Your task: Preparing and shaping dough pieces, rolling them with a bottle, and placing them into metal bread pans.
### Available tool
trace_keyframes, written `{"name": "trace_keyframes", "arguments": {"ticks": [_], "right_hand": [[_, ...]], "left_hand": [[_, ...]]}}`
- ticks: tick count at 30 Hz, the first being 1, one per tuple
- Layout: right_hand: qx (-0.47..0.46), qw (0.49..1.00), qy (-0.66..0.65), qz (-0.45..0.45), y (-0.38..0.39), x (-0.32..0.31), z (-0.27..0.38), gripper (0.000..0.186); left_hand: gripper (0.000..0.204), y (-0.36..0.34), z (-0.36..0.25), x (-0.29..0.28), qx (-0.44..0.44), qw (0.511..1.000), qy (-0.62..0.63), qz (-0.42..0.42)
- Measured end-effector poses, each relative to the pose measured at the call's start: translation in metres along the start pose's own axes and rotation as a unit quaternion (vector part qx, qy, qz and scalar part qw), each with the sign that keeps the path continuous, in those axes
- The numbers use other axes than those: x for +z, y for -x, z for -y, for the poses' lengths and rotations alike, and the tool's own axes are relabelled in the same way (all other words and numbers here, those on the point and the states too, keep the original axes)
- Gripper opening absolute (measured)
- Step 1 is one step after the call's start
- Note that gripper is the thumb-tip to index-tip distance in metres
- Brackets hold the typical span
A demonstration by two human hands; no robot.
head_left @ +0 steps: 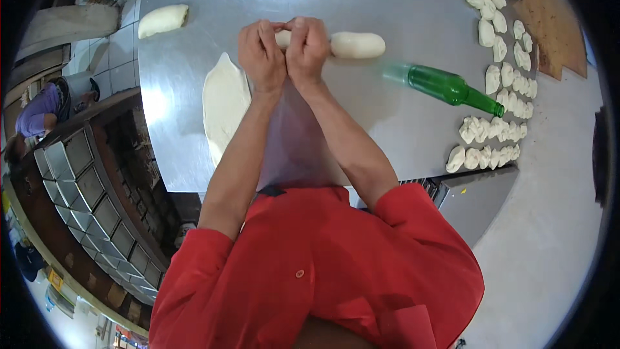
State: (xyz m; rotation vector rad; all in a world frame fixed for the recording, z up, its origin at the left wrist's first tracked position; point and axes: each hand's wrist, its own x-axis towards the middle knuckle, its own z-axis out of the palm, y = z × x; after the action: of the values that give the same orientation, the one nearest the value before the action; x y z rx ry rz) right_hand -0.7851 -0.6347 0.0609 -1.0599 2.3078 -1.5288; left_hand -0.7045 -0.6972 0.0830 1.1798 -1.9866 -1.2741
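Note:
My left hand (261, 57) and my right hand (307, 52) are side by side over the steel table, fingers curled around pale dough. A bit of that dough (282, 39) shows between my fists. A smooth dough log (359, 45) extends to the right from my right hand; my fingers hide whether both parts are one piece. Left of my left forearm lies a long, flat dough sheet (223, 106), partly covered by that arm. A thick dough roll (163, 21) rests by the table's far left edge.
A green glass bottle (445, 86) lies on its side to the right. Beyond it, several small dough pieces (510, 102) sit in rows along the steel table's (361, 139) right edge. Metal pans (77, 187) are stacked at left. Another person (42, 113) appears at far left.

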Motion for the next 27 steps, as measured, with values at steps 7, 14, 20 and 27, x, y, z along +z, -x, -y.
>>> {"name": "trace_keyframes", "arguments": {"ticks": [7, 14, 20, 27], "right_hand": [[-0.042, 0.988, -0.075, -0.126, 0.026, -0.002, 0.002, 0.019], [0.136, 0.988, -0.06, -0.043, 0.036, 0.01, 0.015, 0.035], [0.08, 0.992, -0.073, -0.059, 0.133, -0.001, 0.004, 0.052], [-0.068, 0.968, -0.009, 0.24, 0.268, -0.037, 0.048, 0.052]], "left_hand": [[0.035, 0.026, 0.017, 0.015, 0.146, 0.975, 0.041, -0.161], [0.04, 0.019, 0.015, 0.003, 0.024, 0.994, 0.063, -0.082], [0.041, 0.089, 0.046, -0.089, 0.011, 0.99, 0.137, -0.008], [0.053, 0.222, 0.137, -0.202, 0.119, 0.967, -0.018, 0.223]]}}
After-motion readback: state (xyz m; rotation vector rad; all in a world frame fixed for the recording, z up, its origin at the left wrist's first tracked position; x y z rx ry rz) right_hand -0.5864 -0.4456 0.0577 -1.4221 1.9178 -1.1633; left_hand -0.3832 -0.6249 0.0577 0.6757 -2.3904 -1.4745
